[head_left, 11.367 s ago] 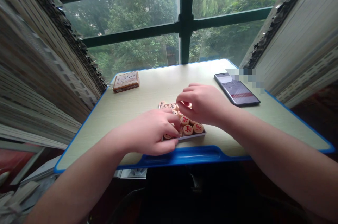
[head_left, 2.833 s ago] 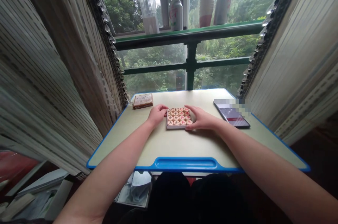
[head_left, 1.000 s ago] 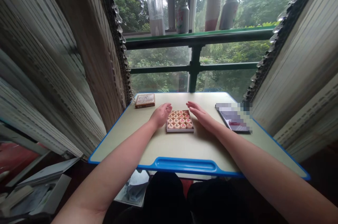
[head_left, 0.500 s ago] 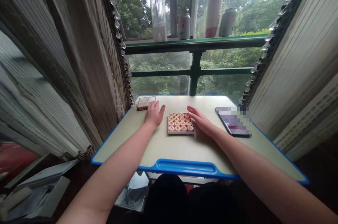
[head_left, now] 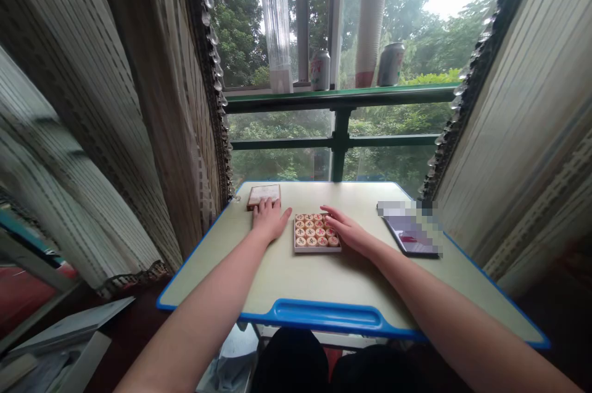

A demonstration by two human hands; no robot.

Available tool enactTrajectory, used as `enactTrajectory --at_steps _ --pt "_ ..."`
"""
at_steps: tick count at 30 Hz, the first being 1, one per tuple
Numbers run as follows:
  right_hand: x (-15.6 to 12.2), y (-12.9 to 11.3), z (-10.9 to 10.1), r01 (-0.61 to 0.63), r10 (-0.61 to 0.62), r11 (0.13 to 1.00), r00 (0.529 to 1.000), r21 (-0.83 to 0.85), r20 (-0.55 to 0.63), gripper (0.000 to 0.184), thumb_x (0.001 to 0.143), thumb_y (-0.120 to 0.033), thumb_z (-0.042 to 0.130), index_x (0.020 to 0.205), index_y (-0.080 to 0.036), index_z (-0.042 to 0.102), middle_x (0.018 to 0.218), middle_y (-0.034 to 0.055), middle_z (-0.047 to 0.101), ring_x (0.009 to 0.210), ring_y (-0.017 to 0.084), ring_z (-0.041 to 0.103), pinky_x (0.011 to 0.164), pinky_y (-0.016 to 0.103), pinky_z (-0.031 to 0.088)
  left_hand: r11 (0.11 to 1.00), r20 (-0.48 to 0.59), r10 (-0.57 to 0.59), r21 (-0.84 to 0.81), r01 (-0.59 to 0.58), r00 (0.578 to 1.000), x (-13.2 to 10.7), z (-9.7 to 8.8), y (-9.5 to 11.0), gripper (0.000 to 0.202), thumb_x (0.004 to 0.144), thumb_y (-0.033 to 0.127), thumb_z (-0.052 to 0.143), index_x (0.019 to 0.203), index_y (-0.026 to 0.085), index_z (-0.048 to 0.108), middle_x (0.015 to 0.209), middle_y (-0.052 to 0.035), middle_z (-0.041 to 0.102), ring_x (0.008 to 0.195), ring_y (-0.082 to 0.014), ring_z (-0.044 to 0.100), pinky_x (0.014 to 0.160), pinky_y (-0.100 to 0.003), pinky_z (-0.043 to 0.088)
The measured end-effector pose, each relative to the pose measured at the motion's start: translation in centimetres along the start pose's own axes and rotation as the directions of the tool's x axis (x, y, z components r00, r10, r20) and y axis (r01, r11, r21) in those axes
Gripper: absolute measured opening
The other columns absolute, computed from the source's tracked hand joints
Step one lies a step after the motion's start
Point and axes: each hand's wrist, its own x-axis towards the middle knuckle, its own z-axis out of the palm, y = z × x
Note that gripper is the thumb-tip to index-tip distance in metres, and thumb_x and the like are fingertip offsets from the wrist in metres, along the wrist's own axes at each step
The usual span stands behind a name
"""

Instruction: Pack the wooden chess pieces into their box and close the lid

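Note:
In the head view, an open box of Chinese chess pieces (head_left: 317, 233) lies on the table, its round wooden pieces in rows with red and black characters. To its left, my left hand (head_left: 271, 220) is spread, palm down, with its fingertips on the near edge of a flat box lid (head_left: 265, 193). The thumb points away from the other fingers. My right hand (head_left: 350, 232) is by the right side of the box, fingers stretched over its far right corner. Those fingers hide some pieces; whether they touch any, I cannot tell.
A phone (head_left: 411, 235), partly pixelated, lies on the right of the blue-edged table (head_left: 296, 279). Beyond the table runs a green railing (head_left: 342, 97) with two cans and a stack of cups on the ledge. Curtains (head_left: 152, 103) hang on both sides.
The view has tilted up, so everything sits lower in the picture. The lid has turned and shifted slightly right under my left fingers. My right hand has moved slightly left over the box.

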Motion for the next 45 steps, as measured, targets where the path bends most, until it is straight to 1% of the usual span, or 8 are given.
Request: enactTrajectory --at_steps 5,9,15,20,25,30,34,45 --pt "-0.2 0.2 0.4 0.083 -0.084 0.987 0.997 -0.134 0.003 0.058 0.08 -0.05 0.056 0.132 -0.025 0.047 0.146 0.0093 0.035 0.134 0.026 0.033 0.11 0.046 0.026 0.998 -0.009 0.061 -0.033 -0.061 0.998 -0.8 -0.1 0.5 0.061 0.087 0.053 0.032 0.136 0.017 0.039 0.147 -0.016 0.03 0.137 -0.0342 0.022 0.108 -0.049 0.021" --pt "-0.1 0.4 0.7 0.094 -0.103 0.968 0.994 -0.234 -0.03 0.062 0.079 -0.049 0.057 0.132 -0.017 0.047 0.146 0.0144 0.035 0.133 0.027 0.033 0.111 0.045 0.023 0.998 0.014 0.052 -0.022 -0.051 0.999 -1.1 -0.4 0.7 0.062 0.085 0.049 0.039 0.137 0.017 0.035 0.149 -0.0159 0.027 0.138 -0.0332 0.019 0.109 -0.046 0.02" --pt "1.1 0.3 0.0 -0.107 0.078 0.987 0.971 -0.117 -0.228 0.044 0.079 -0.043 0.057 0.116 -0.018 0.06 0.118 0.0117 0.063 0.114 0.027 0.055 0.101 0.046 0.038 1.0 0.004 0.002 -0.025 -0.002 1.0 -1.9 -1.0 0.9 0.062 0.083 0.047 0.042 0.137 0.017 0.034 0.149 -0.0182 0.022 0.138 -0.0355 0.016 0.108 -0.047 0.021" --pt "2.6 0.8 -0.7 -0.181 0.147 0.98 0.938 -0.081 -0.315 0.031 0.079 -0.034 0.052 0.098 -0.014 0.066 0.1 0.0122 0.069 0.094 0.024 0.065 0.085 0.039 0.051 0.996 -0.013 -0.079 -0.043 0.078 0.997 -1.9 -1.1 1.0 0.06 0.082 0.044 0.045 0.134 0.014 0.038 0.148 -0.0203 0.023 0.137 -0.0367 0.018 0.107 -0.048 0.023" --pt "3.1 1.6 0.0 -0.207 0.148 0.972 0.905 -0.108 -0.399 0.03 0.08 -0.032 0.044 0.09 -0.015 0.066 0.089 0.0106 0.07 0.086 0.023 0.066 0.078 0.037 0.053 0.995 -0.056 0.012 -0.102 -0.017 0.998 -1.5 -1.2 1.1 0.048 0.081 0.038 0.05 0.124 0.017 0.048 0.142 -0.0157 0.034 0.133 -0.0325 0.026 0.107 -0.046 0.025" --pt "2.8 1.2 0.5 -0.106 0.054 0.98 0.955 -0.168 -0.29 0.03 0.078 -0.04 0.052 0.098 -0.023 0.066 0.108 0.0058 0.067 0.102 0.023 0.061 0.094 0.04 0.044 0.928 -0.126 0.242 -0.258 -0.268 0.962 -1.3 -1.4 1.2 0.027 0.083 0.025 0.047 0.105 0.017 0.061 0.113 -0.0112 0.059 0.108 -0.0246 0.051 0.097 -0.038 0.04" --pt "2.7 1.0 0.5 0.008 -0.041 0.982 0.984 -0.187 -0.172 0.035 0.08 -0.042 0.052 0.108 -0.024 0.062 0.126 0.0062 0.058 0.118 0.024 0.051 0.103 0.042 0.036 0.902 -0.112 0.316 -0.273 -0.335 0.942 -0.8 -1.2 1.2 0.022 0.085 0.024 0.045 0.098 0.019 0.062 0.096 -0.0059 0.064 0.095 -0.0189 0.057 0.09 -0.031 0.045" --pt "2.4 0.9 0.9 0.017 -0.054 0.965 0.989 -0.26 -0.139 0.036 0.085 -0.044 0.046 0.111 -0.024 0.06 0.125 0.0076 0.058 0.108 0.024 0.057 0.098 0.043 0.04 0.994 -0.104 0.054 -0.085 -0.063 0.993 0.1 -0.8 0.2 0.046 0.082 0.037 0.05 0.124 0.018 0.051 0.134 -0.0141 0.046 0.126 -0.0306 0.035 0.104 -0.045 0.03"
